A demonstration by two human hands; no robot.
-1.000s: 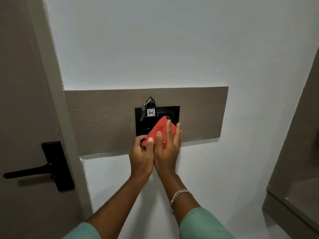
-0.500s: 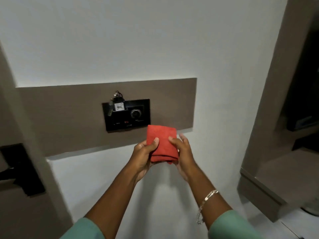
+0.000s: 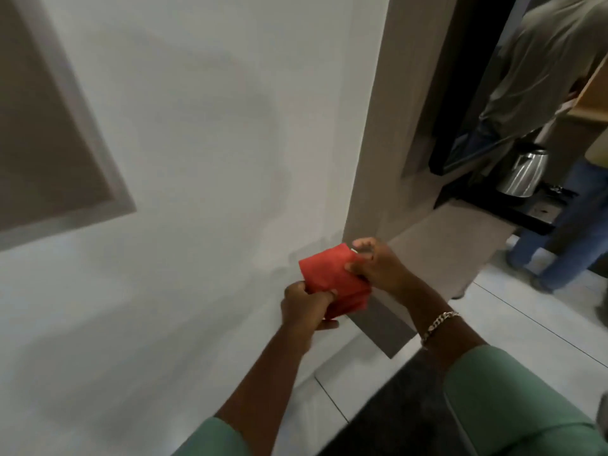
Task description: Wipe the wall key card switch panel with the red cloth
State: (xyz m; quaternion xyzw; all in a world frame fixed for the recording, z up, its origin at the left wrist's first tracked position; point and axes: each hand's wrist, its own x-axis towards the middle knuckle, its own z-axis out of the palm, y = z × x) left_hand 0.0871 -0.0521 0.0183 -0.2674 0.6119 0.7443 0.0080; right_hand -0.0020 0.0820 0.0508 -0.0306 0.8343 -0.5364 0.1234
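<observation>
The folded red cloth [image 3: 332, 281] is held between both hands in front of the white wall, low and right of centre. My left hand [image 3: 304, 306] grips its lower left corner. My right hand [image 3: 375, 266] pinches its upper right edge. The key card switch panel is out of view; only the right end of the brown wall board [image 3: 42, 133] that carries it shows at the far left.
A brown wall corner post [image 3: 391, 126] stands right of the white wall [image 3: 204, 159]. Beyond it, a low shelf [image 3: 454, 232] with a steel kettle [image 3: 523, 174] on a black tray. Another person [image 3: 559, 93] in jeans stands at the far right on the tiled floor.
The view has swung right and down, so the switch panel has left the frame. Both hands carried the cloth away from the panel and still hold it, now lower.
</observation>
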